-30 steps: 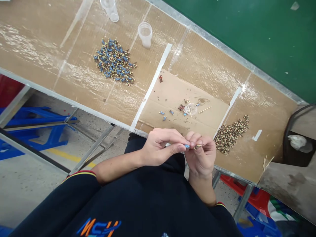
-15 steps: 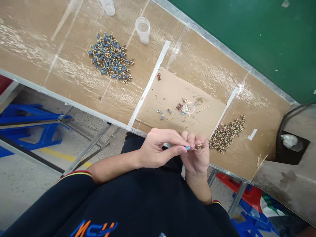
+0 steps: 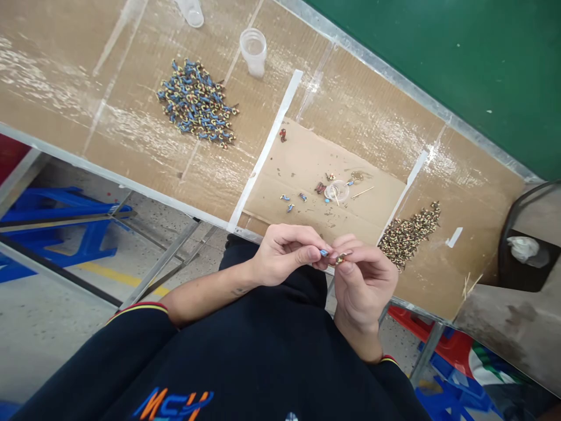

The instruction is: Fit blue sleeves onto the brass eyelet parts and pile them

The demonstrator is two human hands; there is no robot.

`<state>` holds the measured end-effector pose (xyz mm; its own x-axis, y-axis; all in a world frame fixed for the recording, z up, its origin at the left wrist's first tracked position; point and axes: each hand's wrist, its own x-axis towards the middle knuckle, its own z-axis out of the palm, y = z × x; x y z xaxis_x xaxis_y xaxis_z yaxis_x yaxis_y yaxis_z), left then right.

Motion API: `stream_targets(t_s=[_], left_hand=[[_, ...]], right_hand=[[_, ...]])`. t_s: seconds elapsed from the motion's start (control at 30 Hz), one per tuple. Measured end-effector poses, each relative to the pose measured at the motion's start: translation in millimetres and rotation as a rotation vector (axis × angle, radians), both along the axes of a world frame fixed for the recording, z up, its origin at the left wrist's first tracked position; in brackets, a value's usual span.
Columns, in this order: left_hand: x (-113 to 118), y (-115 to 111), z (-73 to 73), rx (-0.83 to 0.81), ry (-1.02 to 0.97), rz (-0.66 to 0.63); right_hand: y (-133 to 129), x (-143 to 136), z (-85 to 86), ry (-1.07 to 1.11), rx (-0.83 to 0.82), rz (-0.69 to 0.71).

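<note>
Between the thumb and forefinger of my left hand is a small blue piece, mostly covered by the fingertips. My right hand pinches a small brown-and-yellow figure piece. The two pieces are held close together above the table's near edge; whether they touch I cannot tell. Beyond my hands, a few small blue figure pieces lie on a cardboard sheet. A shallow clear dish with a thin stick in it stands there too, beside a dark red piece.
A heap of blue-and-yellow figures lies to the left, near a clear plastic cup. At the right is a heap of brown-and-yellow pieces. A thin wooden stick lies by the dish. Another clear cup lies farther back.
My right hand has turned and shifted right, its thumb now showing on the brown-and-yellow piece. My left hand has moved slightly left, still with the blue piece. The view has shifted a little.
</note>
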<state>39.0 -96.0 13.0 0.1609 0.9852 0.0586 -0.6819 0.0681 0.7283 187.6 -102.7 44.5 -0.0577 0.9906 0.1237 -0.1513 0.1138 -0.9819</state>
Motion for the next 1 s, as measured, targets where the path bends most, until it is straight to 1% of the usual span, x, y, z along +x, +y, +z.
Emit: stream_targets(t_s=[0.1, 0.17, 0.53, 0.83, 0.9, 1.0], left_hand=[[2.9, -1.2, -3.9, -0.025, -0.081, -0.011], [3.8, -1.7, -5.5, -0.034, -0.095, -0.009], [2.3, -1.9, -3.2, -0.021, 0.002, 0.039], [-1.6, -0.5, 0.0, 0.062, 0.112, 0.083], [-2.5, -0.3, 0.2, 0.109, 0.159, 0.116], [-4.2, 0.1, -0.2, 0.214, 0.271, 0.2]], right_hand=[[0.6, -2.7, 2.7, -0.014, 0.013, 0.003], [1.2, -3.7, 3.8, -0.031, 0.031, 0.008], [2.4, -3.4, 8.0, -0.193, 0.128, -0.017], [0.5, -3.6, 7.8, -0.221, 0.18, -0.05], [-0.2, -2.5, 8.0, -0.243, 0.187, -0.059], [-0.3, -0.4, 10.0, -0.288, 0.179, -0.063]])
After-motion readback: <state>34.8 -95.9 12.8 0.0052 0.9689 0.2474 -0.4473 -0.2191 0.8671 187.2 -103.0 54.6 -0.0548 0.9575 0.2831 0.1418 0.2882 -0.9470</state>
